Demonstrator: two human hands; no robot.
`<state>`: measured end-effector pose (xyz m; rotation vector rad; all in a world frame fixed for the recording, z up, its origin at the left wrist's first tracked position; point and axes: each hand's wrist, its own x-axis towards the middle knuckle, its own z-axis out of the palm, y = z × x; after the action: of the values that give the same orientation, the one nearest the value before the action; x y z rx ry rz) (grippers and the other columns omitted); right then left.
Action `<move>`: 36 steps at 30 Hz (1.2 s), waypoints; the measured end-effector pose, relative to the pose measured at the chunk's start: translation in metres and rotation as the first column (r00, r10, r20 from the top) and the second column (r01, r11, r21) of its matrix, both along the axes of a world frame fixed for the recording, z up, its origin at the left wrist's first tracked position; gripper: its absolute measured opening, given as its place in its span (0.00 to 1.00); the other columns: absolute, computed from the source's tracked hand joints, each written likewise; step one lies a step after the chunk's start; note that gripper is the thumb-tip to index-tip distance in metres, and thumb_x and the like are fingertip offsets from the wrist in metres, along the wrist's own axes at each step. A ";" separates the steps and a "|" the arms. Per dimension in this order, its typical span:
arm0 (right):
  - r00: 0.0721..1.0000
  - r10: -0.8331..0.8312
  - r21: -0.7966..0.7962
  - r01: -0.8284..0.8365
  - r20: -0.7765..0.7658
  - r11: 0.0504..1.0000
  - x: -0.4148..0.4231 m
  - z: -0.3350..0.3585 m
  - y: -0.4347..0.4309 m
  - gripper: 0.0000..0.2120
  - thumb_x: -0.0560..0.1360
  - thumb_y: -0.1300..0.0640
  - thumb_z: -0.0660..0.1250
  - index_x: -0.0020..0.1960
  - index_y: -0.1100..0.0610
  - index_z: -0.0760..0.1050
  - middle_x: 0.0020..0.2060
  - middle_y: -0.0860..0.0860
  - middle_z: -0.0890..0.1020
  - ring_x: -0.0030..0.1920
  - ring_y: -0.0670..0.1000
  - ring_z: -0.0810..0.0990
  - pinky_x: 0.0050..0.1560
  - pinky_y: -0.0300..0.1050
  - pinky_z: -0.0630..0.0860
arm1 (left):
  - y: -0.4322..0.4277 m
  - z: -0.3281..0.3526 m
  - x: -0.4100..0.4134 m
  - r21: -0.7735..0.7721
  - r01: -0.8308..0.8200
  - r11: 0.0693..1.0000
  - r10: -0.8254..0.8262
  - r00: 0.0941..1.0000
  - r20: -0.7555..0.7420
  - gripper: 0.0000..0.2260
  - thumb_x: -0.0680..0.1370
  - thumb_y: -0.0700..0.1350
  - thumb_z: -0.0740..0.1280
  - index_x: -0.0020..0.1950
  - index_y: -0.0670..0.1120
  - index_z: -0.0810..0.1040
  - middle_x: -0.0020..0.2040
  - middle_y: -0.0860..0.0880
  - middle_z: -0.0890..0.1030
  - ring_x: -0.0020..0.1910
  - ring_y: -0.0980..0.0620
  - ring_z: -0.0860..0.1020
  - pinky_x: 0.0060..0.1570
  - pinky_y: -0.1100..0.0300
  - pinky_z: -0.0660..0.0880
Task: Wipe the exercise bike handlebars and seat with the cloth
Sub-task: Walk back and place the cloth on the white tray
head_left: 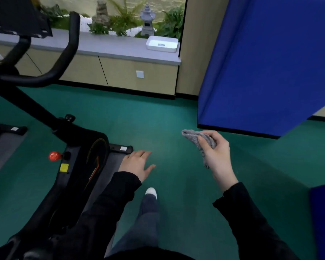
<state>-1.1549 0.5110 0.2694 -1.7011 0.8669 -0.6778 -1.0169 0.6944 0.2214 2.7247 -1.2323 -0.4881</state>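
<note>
- The right hand (217, 152) is raised over the green floor (158, 119), its fingers (204, 145) curled closed around a grey cloth (195, 136); the thumb presses the fabric against the other fingers.
- One bunched end of the cloth sticks out to the left of the fist, and another end hangs down below the palm — none of it touches the bike.
- The left hand (136, 165) holds nothing: fingers loosely spread and extended, palm down, hovering just right of the bike's rear floor bar.
- Both arms wear black sleeves (251, 222); a leg in dark trousers and a white shoe toe (151, 192) show between them on the floor.
- The exercise bike (79, 166) stands on the left of the view, well apart from the cloth, on a grey mat (0, 147).
- Its black handlebars (64, 53) rise at upper left, one curved horn pointing up, with a dark console holder above them.
- A red knob (53, 156) and a yellow label sit on the frame lower down.
- The seat cannot be made out — the lower left is dark and partly covered by the left sleeve.
- Beyond the bike runs a cabinet with a grey tabletop (101, 44); a white tray (162, 44) rests at its right end, near the edge.
- Behind it stand ferns and a small stone lantern (147, 19).
- A blue panel (270, 62) fills the upper right.
</note>
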 end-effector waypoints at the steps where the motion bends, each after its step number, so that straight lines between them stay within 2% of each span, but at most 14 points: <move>1: 1.000 0.012 -0.007 -0.012 -0.002 1.000 0.018 -0.001 -0.009 0.03 0.76 0.60 0.68 0.49 0.56 0.79 0.42 0.49 0.83 0.41 0.46 0.79 0.41 0.37 0.75 | -0.009 -0.003 0.016 -0.011 -0.013 1.000 0.013 1.000 -0.010 0.24 0.80 0.57 0.58 0.74 0.49 0.62 0.72 0.49 0.67 0.71 0.49 0.65 0.68 0.55 0.61; 5: 0.998 0.062 -0.033 -0.062 0.001 0.998 0.097 0.004 -0.044 0.03 0.75 0.62 0.68 0.47 0.55 0.78 0.40 0.47 0.82 0.38 0.41 0.78 0.39 0.33 0.74 | -0.051 -0.006 0.088 -0.055 -0.063 0.996 0.060 0.996 -0.064 0.25 0.80 0.57 0.59 0.74 0.49 0.62 0.72 0.49 0.67 0.70 0.49 0.65 0.67 0.55 0.63; 7: 0.996 0.088 -0.040 -0.089 -0.024 0.995 0.133 0.007 -0.062 0.02 0.75 0.61 0.68 0.47 0.56 0.78 0.41 0.48 0.82 0.39 0.41 0.78 0.39 0.34 0.75 | -0.072 -0.007 0.124 -0.048 -0.076 0.996 0.072 0.993 -0.090 0.26 0.79 0.58 0.59 0.74 0.49 0.62 0.72 0.49 0.67 0.70 0.48 0.65 0.66 0.54 0.64; 10: 0.994 0.098 -0.042 -0.100 -0.045 0.994 0.176 0.007 -0.086 0.02 0.75 0.61 0.68 0.48 0.57 0.79 0.42 0.50 0.83 0.40 0.44 0.79 0.42 0.37 0.75 | -0.098 -0.014 0.171 0.019 -0.068 0.997 0.070 0.995 -0.077 0.26 0.80 0.59 0.57 0.75 0.49 0.61 0.73 0.49 0.66 0.70 0.48 0.65 0.65 0.54 0.64; 14: 0.990 0.111 -0.004 -0.112 -0.089 0.994 0.214 0.000 -0.112 0.02 0.76 0.61 0.68 0.47 0.57 0.78 0.40 0.50 0.82 0.38 0.43 0.78 0.40 0.37 0.75 | -0.126 -0.025 0.213 0.138 -0.050 0.989 0.069 0.988 -0.138 0.27 0.80 0.60 0.57 0.75 0.49 0.60 0.73 0.48 0.65 0.71 0.47 0.64 0.67 0.53 0.61; 19: 0.986 0.129 0.028 -0.127 -0.110 0.992 0.262 -0.008 -0.158 0.02 0.75 0.63 0.68 0.47 0.58 0.78 0.38 0.50 0.81 0.35 0.41 0.77 0.38 0.37 0.73 | -0.163 -0.039 0.260 0.171 -0.077 0.982 0.106 0.979 -0.172 0.27 0.79 0.60 0.57 0.74 0.49 0.61 0.74 0.49 0.64 0.71 0.48 0.63 0.67 0.53 0.61; 24: 0.976 0.199 0.020 -0.198 -0.088 0.980 0.322 -0.013 -0.217 0.02 0.75 0.64 0.68 0.47 0.59 0.79 0.37 0.48 0.80 0.33 0.36 0.76 0.35 0.30 0.72 | -0.216 -0.042 0.306 0.166 -0.177 0.970 0.198 0.973 -0.120 0.27 0.79 0.61 0.57 0.74 0.49 0.61 0.75 0.49 0.63 0.72 0.47 0.63 0.69 0.52 0.60; 30: 0.968 0.248 0.079 -0.245 -0.025 0.966 0.382 -0.005 -0.304 0.03 0.76 0.64 0.67 0.49 0.61 0.79 0.36 0.50 0.80 0.34 0.42 0.76 0.34 0.33 0.72 | -0.304 -0.028 0.349 0.138 -0.261 0.955 0.277 0.955 -0.105 0.28 0.78 0.63 0.57 0.74 0.51 0.61 0.73 0.50 0.65 0.72 0.49 0.63 0.69 0.52 0.60; 36: 0.961 0.276 0.091 -0.275 0.002 0.957 0.433 0.003 -0.382 0.03 0.76 0.64 0.66 0.49 0.61 0.79 0.36 0.50 0.80 0.36 0.46 0.75 0.34 0.36 0.71 | -0.377 -0.010 0.394 0.002 -0.288 0.958 0.288 0.957 0.046 0.30 0.78 0.63 0.56 0.76 0.51 0.58 0.77 0.51 0.58 0.75 0.51 0.55 0.72 0.54 0.53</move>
<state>-0.7218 0.1289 0.2723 -1.7034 0.6406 -0.4346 -0.6225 0.3174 0.2117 2.8691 -0.8189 -0.3996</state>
